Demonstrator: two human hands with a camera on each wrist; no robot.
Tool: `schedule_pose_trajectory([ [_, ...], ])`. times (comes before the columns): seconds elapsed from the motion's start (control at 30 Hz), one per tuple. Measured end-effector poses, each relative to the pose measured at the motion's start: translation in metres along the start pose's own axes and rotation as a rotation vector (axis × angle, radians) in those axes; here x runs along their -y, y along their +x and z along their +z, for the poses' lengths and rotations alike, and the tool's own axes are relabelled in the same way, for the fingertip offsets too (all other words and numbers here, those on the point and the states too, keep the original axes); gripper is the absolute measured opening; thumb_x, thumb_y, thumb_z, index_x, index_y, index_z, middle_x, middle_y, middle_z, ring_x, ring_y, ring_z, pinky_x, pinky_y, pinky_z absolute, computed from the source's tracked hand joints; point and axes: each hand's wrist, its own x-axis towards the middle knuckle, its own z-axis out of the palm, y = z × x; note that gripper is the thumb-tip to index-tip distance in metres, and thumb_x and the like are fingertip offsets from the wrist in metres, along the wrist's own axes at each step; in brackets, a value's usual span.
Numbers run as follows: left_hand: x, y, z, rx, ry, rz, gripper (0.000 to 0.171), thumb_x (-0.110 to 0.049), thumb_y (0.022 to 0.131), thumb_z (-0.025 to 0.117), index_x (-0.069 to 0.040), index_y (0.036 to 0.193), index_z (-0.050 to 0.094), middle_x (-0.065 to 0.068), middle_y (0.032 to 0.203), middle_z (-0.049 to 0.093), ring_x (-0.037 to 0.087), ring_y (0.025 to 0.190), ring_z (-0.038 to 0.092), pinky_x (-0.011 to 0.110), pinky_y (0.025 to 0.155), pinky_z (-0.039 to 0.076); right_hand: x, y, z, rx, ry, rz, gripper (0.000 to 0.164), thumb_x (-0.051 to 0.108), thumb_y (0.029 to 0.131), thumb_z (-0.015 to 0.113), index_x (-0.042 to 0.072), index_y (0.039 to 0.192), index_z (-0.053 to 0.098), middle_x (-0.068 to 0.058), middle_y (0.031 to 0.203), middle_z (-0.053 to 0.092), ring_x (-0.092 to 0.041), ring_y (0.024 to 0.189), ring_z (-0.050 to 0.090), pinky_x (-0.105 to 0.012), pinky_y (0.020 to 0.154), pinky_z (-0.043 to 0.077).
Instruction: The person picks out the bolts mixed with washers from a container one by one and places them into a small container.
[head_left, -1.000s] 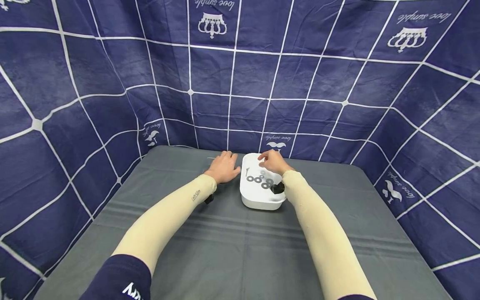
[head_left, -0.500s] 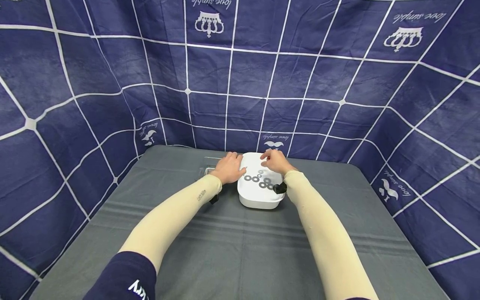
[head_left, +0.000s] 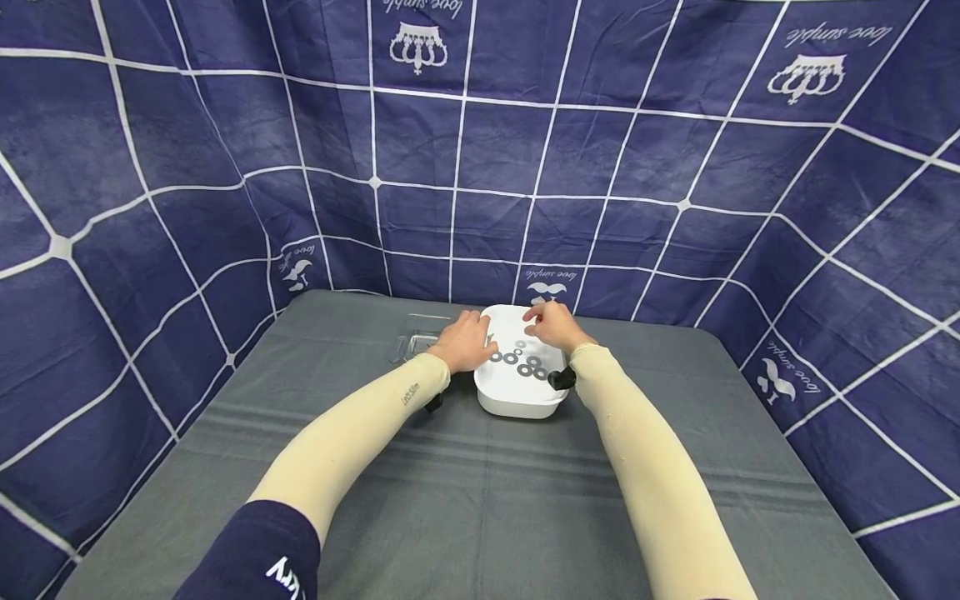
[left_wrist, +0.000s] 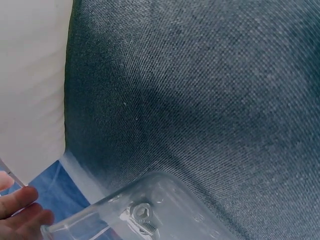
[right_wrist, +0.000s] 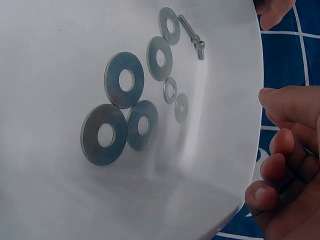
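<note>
A white tray (head_left: 521,409) holds several flat metal washers (right_wrist: 124,80) and a bolt with a nut (right_wrist: 192,37). My left hand (head_left: 463,342) lies over the tray's left rim with its thumb reaching inward; its fingertips appear at the lower left of the left wrist view beside the tray wall, and no held item shows. Above the tray's far right end is my right hand (head_left: 553,325), its fingers loosely bent near the far rim, with nothing visible between them.
Left of the tray, partly behind my left hand, stands a clear plastic box (left_wrist: 160,176) with a bolt (left_wrist: 142,219) in it. A grey cloth (head_left: 420,500) covers the table. A blue checked curtain (head_left: 420,142) rises behind and at both sides.
My left hand has moved right, from the cloth to the tray's left rim, uncovering more of the clear box. The right hand has barely moved.
</note>
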Motion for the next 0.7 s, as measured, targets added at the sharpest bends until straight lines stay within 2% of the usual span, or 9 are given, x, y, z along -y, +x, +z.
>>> schedule_pose_trajectory([
  [0.3,0.003,0.0,0.004,-0.007,-0.008,-0.03,0.066,-0.042,0.099,0.052,0.005,0.144,0.043,0.019,0.135,0.052,0.031,0.129,0.048,0.045,0.106,0.047,0.005,0.002,0.003,-0.008,0.03,-0.003,0.027,0.01,0.085,0.073,0.002,0.111,0.075,-0.008,0.085,0.06,-0.02,0.078,0.052,-0.029,0.067,0.041],
  [0.5,0.003,-0.001,0.007,-0.025,0.007,-0.048,0.066,-0.041,0.099,0.053,0.006,0.143,0.044,0.02,0.133,0.053,0.031,0.128,0.048,0.045,0.105,0.048,0.006,0.006,0.009,0.008,0.043,-0.01,0.028,0.011,0.085,0.072,0.003,0.112,0.075,-0.009,0.089,0.061,-0.02,0.082,0.053,-0.029,0.071,0.043],
  [0.7,-0.002,-0.001,0.007,-0.005,0.003,-0.046,0.063,-0.039,0.1,0.051,0.006,0.144,0.043,0.02,0.134,0.052,0.032,0.129,0.047,0.045,0.105,0.048,0.004,0.005,0.013,0.023,0.049,0.002,0.029,0.01,0.085,0.073,0.003,0.113,0.075,-0.007,0.085,0.06,-0.019,0.08,0.053,-0.028,0.071,0.042],
])
